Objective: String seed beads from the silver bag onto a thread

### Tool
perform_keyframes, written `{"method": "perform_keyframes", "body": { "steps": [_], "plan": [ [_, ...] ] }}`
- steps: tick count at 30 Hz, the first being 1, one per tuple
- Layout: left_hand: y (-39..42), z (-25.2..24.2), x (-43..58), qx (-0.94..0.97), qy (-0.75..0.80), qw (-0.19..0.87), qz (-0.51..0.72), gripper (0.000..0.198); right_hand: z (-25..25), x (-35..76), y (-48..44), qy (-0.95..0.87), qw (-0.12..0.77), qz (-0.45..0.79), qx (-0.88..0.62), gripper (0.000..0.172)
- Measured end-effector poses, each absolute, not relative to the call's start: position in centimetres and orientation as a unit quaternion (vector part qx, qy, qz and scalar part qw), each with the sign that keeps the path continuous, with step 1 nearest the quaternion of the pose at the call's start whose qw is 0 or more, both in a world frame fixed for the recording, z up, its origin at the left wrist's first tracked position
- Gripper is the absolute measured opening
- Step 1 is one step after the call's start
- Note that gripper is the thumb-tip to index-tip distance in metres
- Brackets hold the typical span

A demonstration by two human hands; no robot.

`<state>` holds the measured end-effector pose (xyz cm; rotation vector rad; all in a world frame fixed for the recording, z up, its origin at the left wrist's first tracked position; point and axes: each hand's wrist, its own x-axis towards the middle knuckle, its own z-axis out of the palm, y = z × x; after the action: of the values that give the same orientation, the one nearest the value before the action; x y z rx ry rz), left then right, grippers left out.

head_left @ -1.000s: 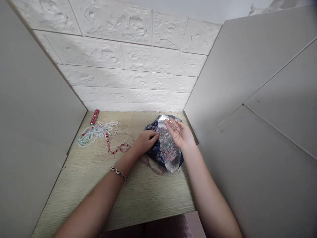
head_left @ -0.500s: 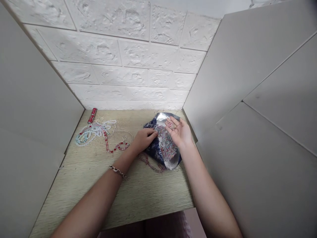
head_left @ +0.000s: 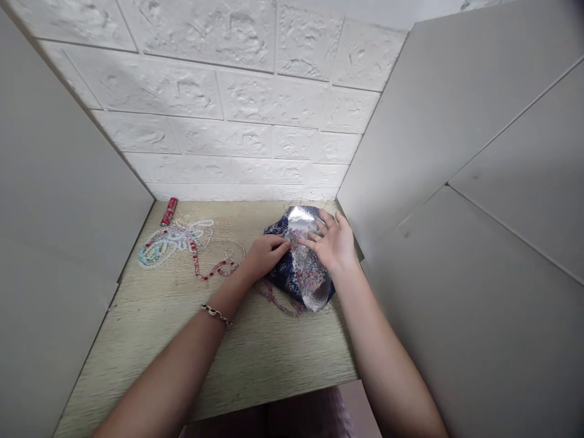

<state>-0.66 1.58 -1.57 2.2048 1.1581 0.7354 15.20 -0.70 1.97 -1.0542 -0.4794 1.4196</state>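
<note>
A dark blue patterned pouch (head_left: pixel 283 274) with a silvery lining lies spread on the table. Small mixed pink, blue and clear beads (head_left: pixel 308 261) are heaped on the lining. At the pouch's left edge, my left hand (head_left: pixel 267 254) pinches the rim between thumb and fingers; a chain bracelet (head_left: pixel 216 314) circles that wrist. Above the beads my right hand (head_left: pixel 333 242) is palm up, fingers spread, with nothing visible on the palm. A strand of pinkish beads (head_left: pixel 278 302) sticks out from under the pouch near my left wrist.
Left on the wooden table (head_left: pixel 255 365) lie tangled bead strands, one white and pale blue (head_left: pixel 159 254), another red and pink (head_left: pixel 197 261). A red cylinder (head_left: pixel 169 212) stands behind them. Grey panels (head_left: pixel 456 261) close in both sides, and a white brick-patterned wall (head_left: pixel 237 140) the back.
My right hand has opened wider, fingers spreading. The beads that lay on its fingers have gone from the hand. My left hand stays at the pouch's edge.
</note>
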Motion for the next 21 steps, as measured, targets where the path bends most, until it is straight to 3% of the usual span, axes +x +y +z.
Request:
{"method": "perform_keyframes", "body": {
  "steps": [4,9,12,16,21],
  "plan": [
    [1.5,-1.4,-0.6,0.82,0.427,0.265,0.272,0.033,2.1,15.2,-0.9,-0.276,0.597,0.575,-0.488,0.069],
    [1.5,-1.2,-0.6,0.824,0.423,0.261,0.271,0.033,1.8,15.4,-0.7,-0.389,0.552,0.431,-0.598,0.048],
    [1.5,-1.3,-0.7,0.826,0.422,0.258,0.272,0.033,1.2,15.8,-0.5,-0.466,0.487,0.289,-0.679,0.041],
    [1.6,-1.5,-0.7,0.829,0.416,0.254,0.274,0.033,0.3,16.0,-0.5,-0.559,0.381,0.123,-0.726,0.048],
    [1.6,-1.6,-0.6,0.838,0.401,0.248,0.274,0.031,-1.0,16.0,-0.3,-0.603,0.249,0.088,-0.753,0.05]
  ]
}}
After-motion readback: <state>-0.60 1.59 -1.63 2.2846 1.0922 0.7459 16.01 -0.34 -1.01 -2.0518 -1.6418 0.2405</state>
